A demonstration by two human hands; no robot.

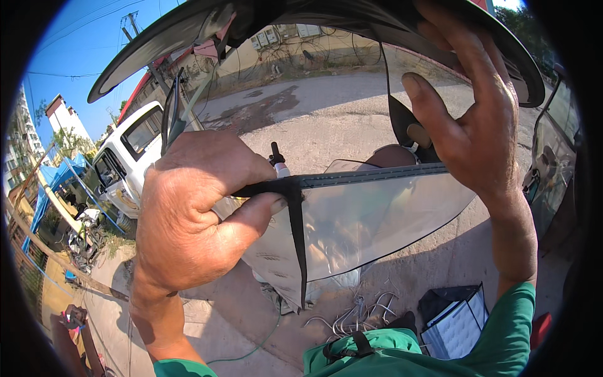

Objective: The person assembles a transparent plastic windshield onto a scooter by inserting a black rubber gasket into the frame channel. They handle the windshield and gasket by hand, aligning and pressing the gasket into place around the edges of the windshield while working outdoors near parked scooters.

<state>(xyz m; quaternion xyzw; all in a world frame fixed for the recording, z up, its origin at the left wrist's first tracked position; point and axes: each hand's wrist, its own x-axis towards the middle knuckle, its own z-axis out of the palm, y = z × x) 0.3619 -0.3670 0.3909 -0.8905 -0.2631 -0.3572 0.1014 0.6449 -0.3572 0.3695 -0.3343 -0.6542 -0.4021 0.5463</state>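
Observation:
My left hand (pixel 195 213) pinches the corner of a clear plastic sheet (pixel 389 220) between thumb and fingers. Black cloth binding (pixel 370 178) with stitching runs along the sheet's top edge, and a black strip hangs down from the pinched corner. My right hand (pixel 474 132) is raised, its fingers stretched up against the underside of a dark, curved canopy (pixel 301 14) and its thumb held apart. Nothing shows in the right palm, but the fingertips are partly lost in the canopy's shade. Behind the sheet, a black handle-like part (pixel 275 152) sticks up beside my left fingers.
A white truck (pixel 129 147) stands at the left, near a blue tarp (pixel 59 173). On the ground lie pale tangled cords (pixel 358 319) and a black-and-white bag (pixel 457 317). A thin green hose (pixel 260 342) crosses the pavement. Beyond, a road (pixel 326 103) runs past a wall.

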